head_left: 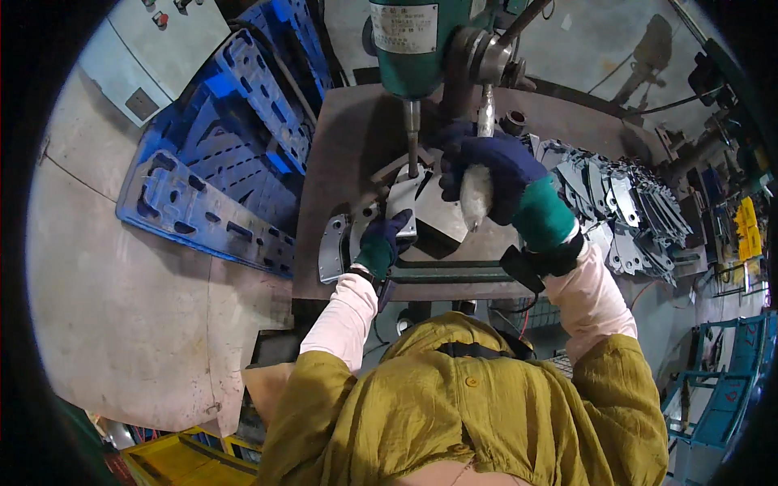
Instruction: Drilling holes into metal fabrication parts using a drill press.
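A green drill press stands at the far side of the metal table, its spindle reaching down to a silver metal bracket. My left hand, in a dark blue and green glove, is closed on the near end of that bracket. The bracket rests on a block-like metal fixture. My right hand, gloved alike, wraps round the feed lever, whose grip is bound in pale wrapping. Whether the tool tip is inside the bracket I cannot tell. Left of my left hand lie more metal brackets.
Many flat metal parts are piled on the table's right side. Blue plastic pallets lean at the left, near a light grey cabinet. A blue metal rack stands at lower right. A green bar runs along the table's near edge.
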`<state>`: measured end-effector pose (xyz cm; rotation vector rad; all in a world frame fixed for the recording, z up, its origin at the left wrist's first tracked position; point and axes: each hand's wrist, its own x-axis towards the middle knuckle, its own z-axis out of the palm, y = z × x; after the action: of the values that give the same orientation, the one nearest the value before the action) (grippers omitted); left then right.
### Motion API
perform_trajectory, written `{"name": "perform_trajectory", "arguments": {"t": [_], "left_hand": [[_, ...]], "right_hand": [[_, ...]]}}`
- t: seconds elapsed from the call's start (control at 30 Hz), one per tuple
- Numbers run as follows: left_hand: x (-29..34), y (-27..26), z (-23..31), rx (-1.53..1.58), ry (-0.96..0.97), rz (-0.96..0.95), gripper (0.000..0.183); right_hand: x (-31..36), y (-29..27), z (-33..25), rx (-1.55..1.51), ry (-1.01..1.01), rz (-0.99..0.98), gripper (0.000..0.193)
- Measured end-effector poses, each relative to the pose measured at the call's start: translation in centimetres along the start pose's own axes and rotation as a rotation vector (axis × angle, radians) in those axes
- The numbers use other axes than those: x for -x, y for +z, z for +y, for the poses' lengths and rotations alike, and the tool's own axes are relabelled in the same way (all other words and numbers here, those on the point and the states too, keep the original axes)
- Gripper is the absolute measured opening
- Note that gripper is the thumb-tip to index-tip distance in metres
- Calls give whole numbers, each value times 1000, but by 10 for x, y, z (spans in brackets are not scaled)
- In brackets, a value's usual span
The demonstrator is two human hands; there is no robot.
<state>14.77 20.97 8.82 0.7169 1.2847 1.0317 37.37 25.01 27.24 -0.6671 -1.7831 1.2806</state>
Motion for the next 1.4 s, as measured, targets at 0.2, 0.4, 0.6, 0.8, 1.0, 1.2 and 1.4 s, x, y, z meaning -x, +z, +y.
{"name": "perform_trajectory", "arguments": {"t": [0.2, 0.4, 0.6, 0.8, 1.0, 1.2, 1.4], "left_hand": [[-11, 0, 4, -102, -187, 64, 70], [-36, -6, -18, -207, -200, 156, 73], [-60, -23, -40, -509, -111, 58, 70], [-81, -48, -80, -846, 231, 140, 63], [-58, -42, -57, -626, 95, -5, 56], [-37, -29, -41, -299, 8, 33, 62], [-45, -15, -34, 34, -218, 123, 55]], "right_hand": [[-5, 4, 31, 54, 290, 303, 27], [-11, -3, 62, 261, 318, 560, 38], [-15, -3, 71, 480, 263, 728, 37], [-25, 0, 69, 752, 56, 837, 31], [-27, -8, 82, 902, -158, 898, 30], [-26, -17, 91, 1128, -177, 878, 30], [-30, -29, 101, 1199, -377, 892, 31]]}}
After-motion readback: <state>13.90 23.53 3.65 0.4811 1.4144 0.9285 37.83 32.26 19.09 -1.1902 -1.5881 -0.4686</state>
